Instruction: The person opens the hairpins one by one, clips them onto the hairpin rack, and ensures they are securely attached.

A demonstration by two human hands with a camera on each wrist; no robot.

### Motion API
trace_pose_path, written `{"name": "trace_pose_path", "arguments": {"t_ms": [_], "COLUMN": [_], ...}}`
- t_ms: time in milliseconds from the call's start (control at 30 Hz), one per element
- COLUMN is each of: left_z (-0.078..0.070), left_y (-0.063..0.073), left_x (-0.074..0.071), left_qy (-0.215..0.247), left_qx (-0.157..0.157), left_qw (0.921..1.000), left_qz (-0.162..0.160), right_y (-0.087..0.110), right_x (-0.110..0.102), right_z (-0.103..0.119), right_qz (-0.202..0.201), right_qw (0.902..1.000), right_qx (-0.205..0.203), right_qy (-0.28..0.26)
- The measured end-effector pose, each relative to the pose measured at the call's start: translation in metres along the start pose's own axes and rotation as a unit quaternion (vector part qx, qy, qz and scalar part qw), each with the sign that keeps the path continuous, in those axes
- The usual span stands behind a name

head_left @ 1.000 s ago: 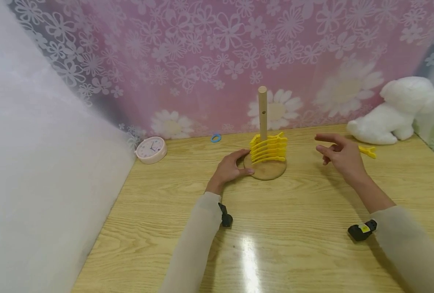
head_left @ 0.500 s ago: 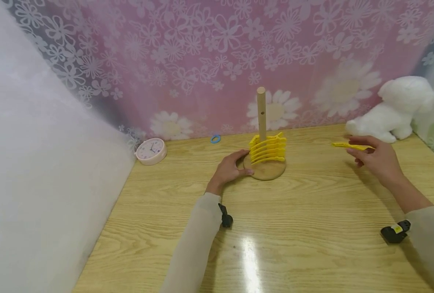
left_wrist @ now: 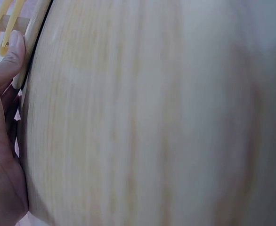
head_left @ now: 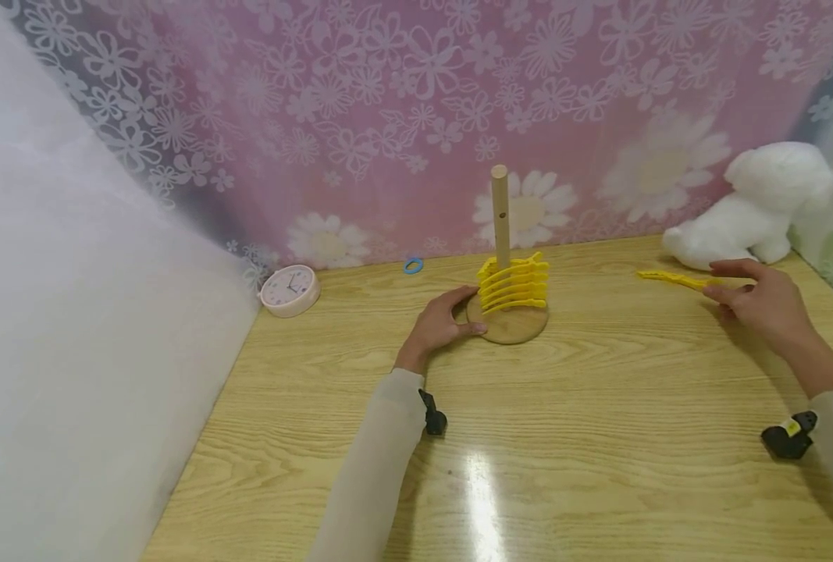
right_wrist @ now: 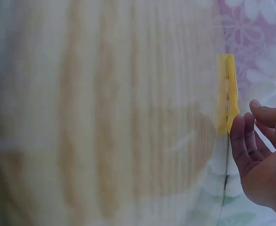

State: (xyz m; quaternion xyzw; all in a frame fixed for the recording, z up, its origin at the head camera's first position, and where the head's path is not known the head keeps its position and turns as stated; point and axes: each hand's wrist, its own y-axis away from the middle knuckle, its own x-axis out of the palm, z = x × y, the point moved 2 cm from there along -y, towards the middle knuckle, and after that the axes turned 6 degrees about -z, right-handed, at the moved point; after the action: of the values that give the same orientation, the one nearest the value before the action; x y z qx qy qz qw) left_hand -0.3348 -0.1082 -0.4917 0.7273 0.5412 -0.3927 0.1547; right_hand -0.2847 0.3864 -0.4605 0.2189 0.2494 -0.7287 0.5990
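Observation:
A wooden stand (head_left: 502, 226), a round base with an upright rod, rises from the table. Several yellow clips (head_left: 517, 285) sit one above another low on its rod. My left hand (head_left: 439, 324) grips the rim of the round base (head_left: 510, 328), thumb on top and fingers round its edge; the left wrist view shows the thumb (left_wrist: 13, 49) close by the clips. Farther right, one yellow plastic clip (head_left: 669, 276) lies on the table. At its right end is my right hand (head_left: 767, 300), thumb and fingers apart, fingertips beside the clip (right_wrist: 228, 94) in the right wrist view.
A white plush dog (head_left: 760, 203) sits behind my right hand. At the back left stand a pink round clock (head_left: 290, 290) and a blue ring (head_left: 413, 265). A flowered curtain (head_left: 416, 117) hangs along the table's back edge.
My right hand has moved to the right along the loose clip, uncovering its left part. The left hand keeps its grip on the base.

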Motion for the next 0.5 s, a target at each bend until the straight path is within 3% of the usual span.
{"name": "trace_pose_path", "arguments": {"t_ms": [267,500], "left_z": [0.000,0.001], "left_y": [0.000,-0.001], "left_x": [0.000,0.000], "left_qy": [-0.002,-0.012], "left_qx": [0.002,0.000], "left_qw": [1.0000,0.9999], "left_qz": [-0.004,-0.001], "right_y": [-0.011,-0.015], "right_x": [0.002,0.007], "right_z": [-0.008,-0.009], "right_qz": [0.058,0.043], "right_qw": [0.9972,0.9946], "right_qx": [-0.015,-0.033], "right_qy": [0.044,0.089]}}
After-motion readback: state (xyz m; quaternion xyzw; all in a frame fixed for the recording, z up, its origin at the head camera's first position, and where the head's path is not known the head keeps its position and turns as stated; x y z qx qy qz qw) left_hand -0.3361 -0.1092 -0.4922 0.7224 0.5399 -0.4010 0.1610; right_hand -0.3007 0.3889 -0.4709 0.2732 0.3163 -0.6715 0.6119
